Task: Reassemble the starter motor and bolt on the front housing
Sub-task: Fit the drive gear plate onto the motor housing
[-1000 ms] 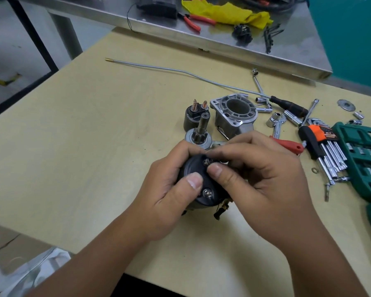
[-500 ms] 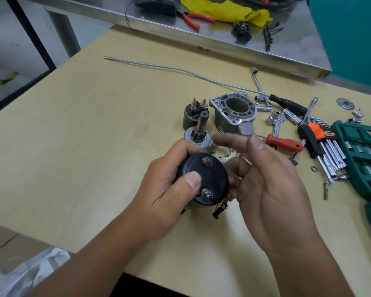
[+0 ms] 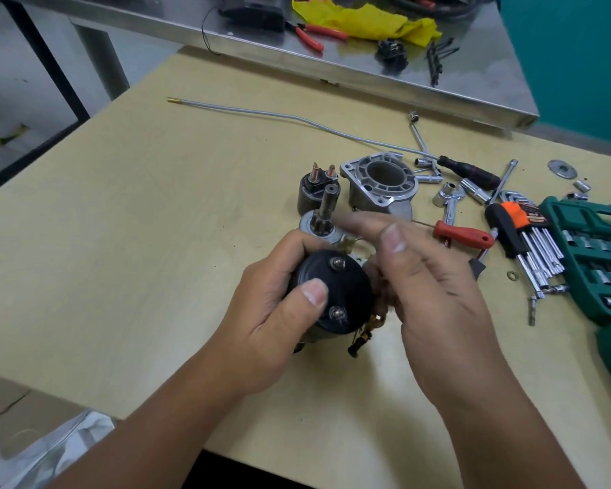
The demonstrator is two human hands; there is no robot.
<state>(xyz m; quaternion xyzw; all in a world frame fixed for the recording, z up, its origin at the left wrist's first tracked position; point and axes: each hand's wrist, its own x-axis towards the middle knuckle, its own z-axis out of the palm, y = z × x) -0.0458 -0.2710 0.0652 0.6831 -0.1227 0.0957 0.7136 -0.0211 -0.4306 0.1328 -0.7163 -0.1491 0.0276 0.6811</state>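
While gripped: motor body (image 3: 332, 294), mid-table (image 3: 156, 277).

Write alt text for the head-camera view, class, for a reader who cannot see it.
A person's left hand grips a black starter motor body above a wooden table, while the open right hand hovers beside it. Behind lie the aluminium front housing, a solenoid and scattered tools.

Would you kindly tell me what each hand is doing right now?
Left hand: grips the black cylindrical starter motor body.
Right hand: open, fingers extended, holding nothing.
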